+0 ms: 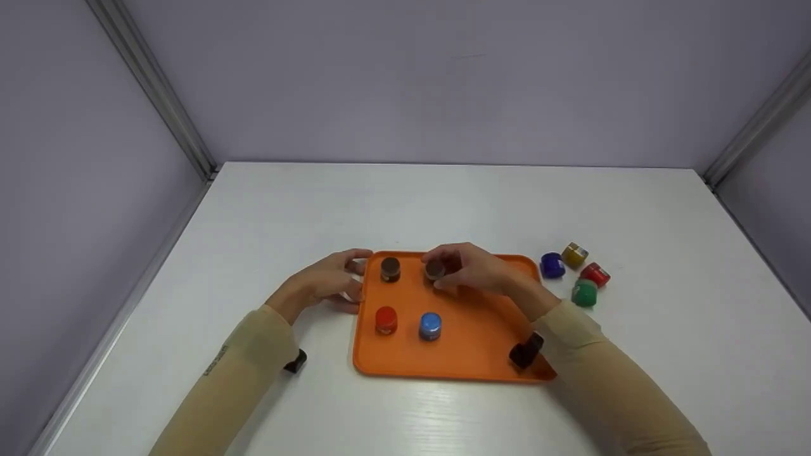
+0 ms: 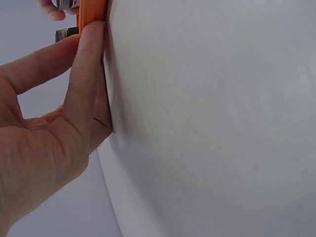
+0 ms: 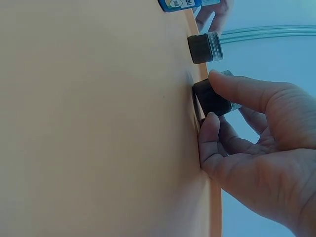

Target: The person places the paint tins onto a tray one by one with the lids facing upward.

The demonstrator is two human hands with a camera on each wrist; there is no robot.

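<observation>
An orange tray lies on the white table. My right hand pinches a dark-capped jar near the tray's far edge. In the right wrist view its thumb and fingers clasp that jar, which stands on the tray floor. A second dark-capped jar stands just left of it. A red jar and a blue jar stand nearer to me. My left hand rests against the tray's far left corner, its straight fingers touching the orange rim.
Off the tray to the right lie several small jars: blue, yellow, red and green. Grey walls close in the table at the back and both sides. A black camera sits on each wrist.
</observation>
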